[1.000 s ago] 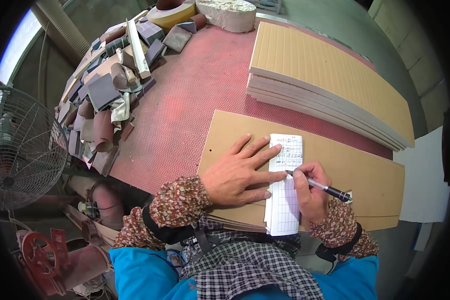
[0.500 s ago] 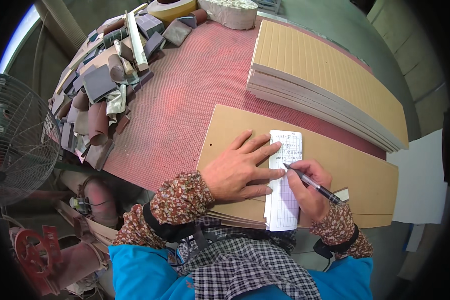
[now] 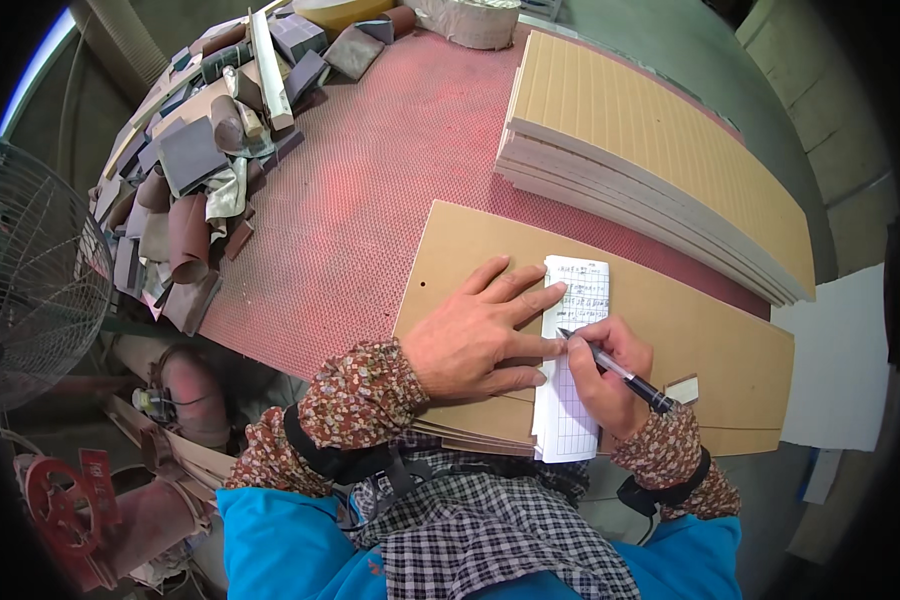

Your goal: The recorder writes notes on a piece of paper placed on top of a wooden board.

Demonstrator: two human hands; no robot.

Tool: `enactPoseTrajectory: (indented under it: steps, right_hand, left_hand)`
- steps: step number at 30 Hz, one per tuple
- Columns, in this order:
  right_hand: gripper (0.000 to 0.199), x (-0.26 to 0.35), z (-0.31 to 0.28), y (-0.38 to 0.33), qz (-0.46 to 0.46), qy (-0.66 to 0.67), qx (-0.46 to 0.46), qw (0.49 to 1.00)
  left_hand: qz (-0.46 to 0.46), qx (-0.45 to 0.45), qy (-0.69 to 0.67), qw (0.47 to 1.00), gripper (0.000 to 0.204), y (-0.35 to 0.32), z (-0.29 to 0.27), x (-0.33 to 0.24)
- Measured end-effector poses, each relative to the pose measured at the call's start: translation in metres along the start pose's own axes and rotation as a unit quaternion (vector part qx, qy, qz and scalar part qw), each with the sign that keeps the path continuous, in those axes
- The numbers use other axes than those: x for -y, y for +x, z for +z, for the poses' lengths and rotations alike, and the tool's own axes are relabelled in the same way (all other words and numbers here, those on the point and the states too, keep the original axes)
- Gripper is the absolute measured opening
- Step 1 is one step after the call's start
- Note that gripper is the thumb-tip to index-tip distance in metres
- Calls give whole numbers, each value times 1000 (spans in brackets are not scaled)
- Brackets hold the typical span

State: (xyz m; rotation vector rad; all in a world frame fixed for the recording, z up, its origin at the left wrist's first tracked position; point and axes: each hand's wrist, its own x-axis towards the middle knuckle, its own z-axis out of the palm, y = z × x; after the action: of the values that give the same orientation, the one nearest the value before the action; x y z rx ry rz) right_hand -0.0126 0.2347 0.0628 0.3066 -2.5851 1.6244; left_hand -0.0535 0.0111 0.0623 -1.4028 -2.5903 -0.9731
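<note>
A folded sheet of gridded paper [image 3: 573, 425] with handwriting on its upper part lies on a brown board [image 3: 690, 330]. Spread flat, my left hand [image 3: 485, 340] rests on the board, its fingertips holding down the paper's left edge. My right hand [image 3: 613, 370] is closed round a dark pen [image 3: 630, 380], whose tip meets the paper just below the written lines, close to my left index finger. More thin boards show under the top one at its near edge. A small pale piece [image 3: 682, 390] lies on the board beside my right wrist.
Grooved tan boards [image 3: 650, 140] stand stacked at the far right of the red mesh-textured table [image 3: 320, 230]. Sanding blocks and rolled abrasive sheets [image 3: 190, 160] are heaped at the left. A wire-caged fan [image 3: 35, 280] and a red handwheel [image 3: 62, 505] stand beyond the table's left edge.
The pen tip and my right hand have shifted slightly left on the paper. My left hand stays in place, pressing the sheet. The whole view has moved a little.
</note>
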Motion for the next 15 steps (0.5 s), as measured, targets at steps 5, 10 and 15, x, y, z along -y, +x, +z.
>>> enactPoseTrajectory:
  steps: [5, 10, 15]
  right_hand:
    - [10, 3, -1, -2, -8, -11, -4, 1000]
    - [10, 5, -3, -1, -18, -40, -1, 999]
    - [11, 7, -4, -1, -16, -43, -1, 999]
  left_hand:
    - [4, -16, -3, 1000, 38, -1, 2, 1]
    - [7, -16, -3, 1000, 38, -1, 2, 2]
    - [3, -6, -5, 1000, 38, 0, 1, 1]
